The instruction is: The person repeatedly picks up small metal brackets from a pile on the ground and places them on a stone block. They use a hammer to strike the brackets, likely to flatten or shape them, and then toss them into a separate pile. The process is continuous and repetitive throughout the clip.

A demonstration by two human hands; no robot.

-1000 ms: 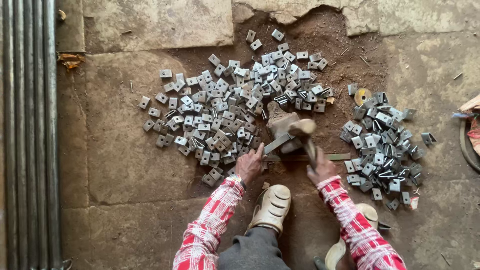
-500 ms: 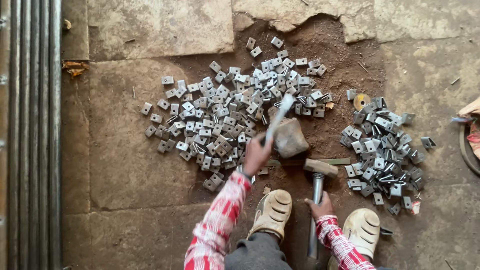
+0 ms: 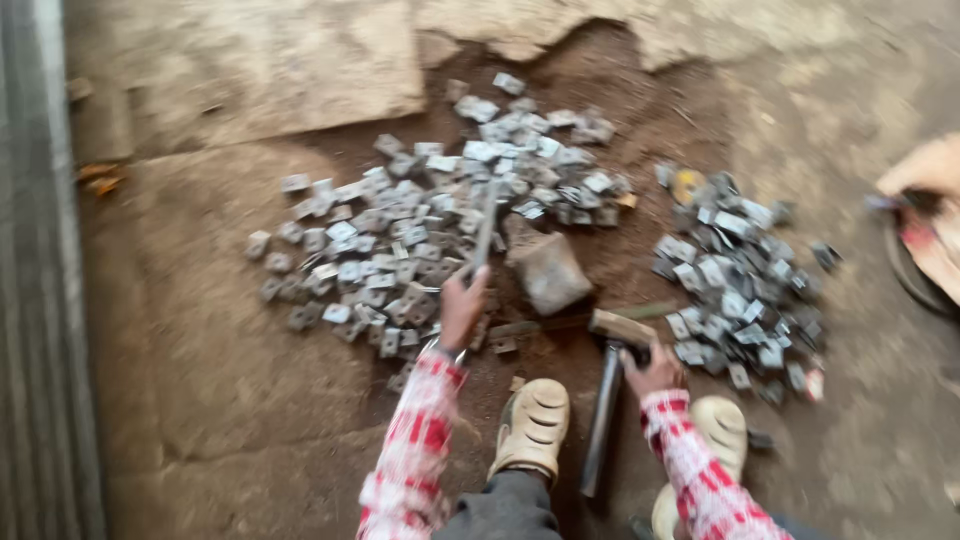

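Observation:
My left hand (image 3: 463,306) grips a thin metal rod (image 3: 485,232) that points up into a big heap of small grey metal pieces (image 3: 420,235). Held just below the head, a hammer (image 3: 612,375) is in my right hand (image 3: 655,372); its head rests on the ground and its handle runs back toward me. A grey block (image 3: 548,268) stands between the two heaps, a little beyond both hands. A second, smaller heap of metal pieces (image 3: 735,275) lies to the right of the hammer. The picture is blurred.
My two feet in pale clogs (image 3: 532,428) are planted below the hands. Long metal bars (image 3: 45,300) run along the left edge. A round rim and a pale object (image 3: 925,235) sit at the right edge. The floor is cracked concrete with bare earth.
The hammer came off the block and down to the ground near my right foot. My left hand moved to the left heap with the rod; the camera drew closer.

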